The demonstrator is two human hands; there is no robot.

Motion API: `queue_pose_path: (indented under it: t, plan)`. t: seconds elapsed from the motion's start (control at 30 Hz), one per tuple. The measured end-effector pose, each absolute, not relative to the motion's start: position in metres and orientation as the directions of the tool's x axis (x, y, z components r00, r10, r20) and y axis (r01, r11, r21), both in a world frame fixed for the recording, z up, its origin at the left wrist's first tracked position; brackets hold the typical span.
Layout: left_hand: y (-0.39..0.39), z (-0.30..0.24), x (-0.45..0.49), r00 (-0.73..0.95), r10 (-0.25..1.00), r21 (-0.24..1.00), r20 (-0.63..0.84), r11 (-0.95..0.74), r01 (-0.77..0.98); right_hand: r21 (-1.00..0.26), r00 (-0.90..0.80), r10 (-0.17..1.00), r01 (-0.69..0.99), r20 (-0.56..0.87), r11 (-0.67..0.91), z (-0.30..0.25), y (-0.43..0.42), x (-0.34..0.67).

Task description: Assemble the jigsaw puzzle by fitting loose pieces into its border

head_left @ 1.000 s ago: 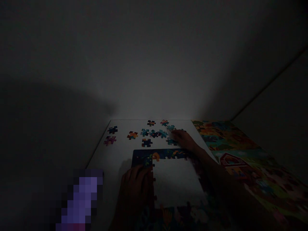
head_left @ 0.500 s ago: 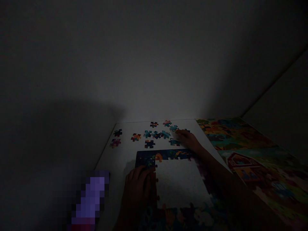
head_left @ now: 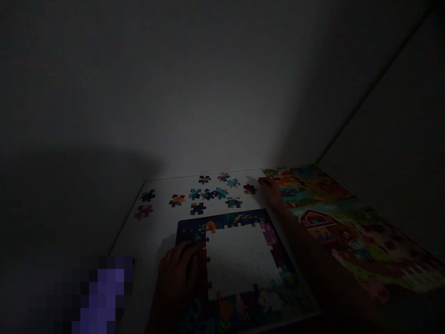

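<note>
Left hand [head_left: 177, 273] touches the puzzle border [head_left: 236, 220] (right hand [head_left: 270, 190] beside a loose piece [head_left: 249, 189])

The purple object [head_left: 102, 292] at lower left is pixelated beyond recognition.

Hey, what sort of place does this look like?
Probably a dim room in a home, though I can't be sure: a partly built jigsaw puzzle lies on a white tabletop by a plain wall, beside a colourful farm-scene picture.
</note>
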State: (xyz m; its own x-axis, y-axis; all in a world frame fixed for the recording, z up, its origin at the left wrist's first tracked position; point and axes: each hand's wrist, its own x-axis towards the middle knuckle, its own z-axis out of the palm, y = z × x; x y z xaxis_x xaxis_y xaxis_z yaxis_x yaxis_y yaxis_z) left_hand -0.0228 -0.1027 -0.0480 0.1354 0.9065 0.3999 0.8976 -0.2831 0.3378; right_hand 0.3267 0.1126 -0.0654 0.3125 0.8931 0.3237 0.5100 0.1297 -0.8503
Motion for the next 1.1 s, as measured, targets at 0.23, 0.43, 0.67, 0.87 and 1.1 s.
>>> queue_pose_path:
  t: [0.23,0.43,0.67,0.87,1.1]
  plan:
    - [-0.103,-0.048,-0.023,0.135,0.906,0.320,0.400,-0.277,0.906,-0.807,0.187,0.943,0.578,0.276,0.122,-0.060,0.106,0.318]
    - [-0.101,-0.052,-0.023,0.134,0.907,0.332,0.399,-0.279,0.901,-0.670,-0.158,0.952,0.680,0.261,0.297,-0.043,0.091,0.299]
    - [-0.106,-0.039,-0.016,0.112,0.938,0.377,0.327,-0.239,0.895,-0.515,-0.428,0.883,0.722,0.192,0.462,-0.032,0.071,0.273]
    - [-0.108,-0.030,-0.011,0.102,0.951,0.401,0.292,-0.219,0.889,-0.520,-0.426,0.893,0.735,0.145,0.435,-0.036,0.072,0.273]
    - [-0.107,-0.033,-0.012,0.109,0.948,0.396,0.299,-0.227,0.890,-0.669,-0.268,0.957,0.692,0.113,0.272,-0.036,0.070,0.272]
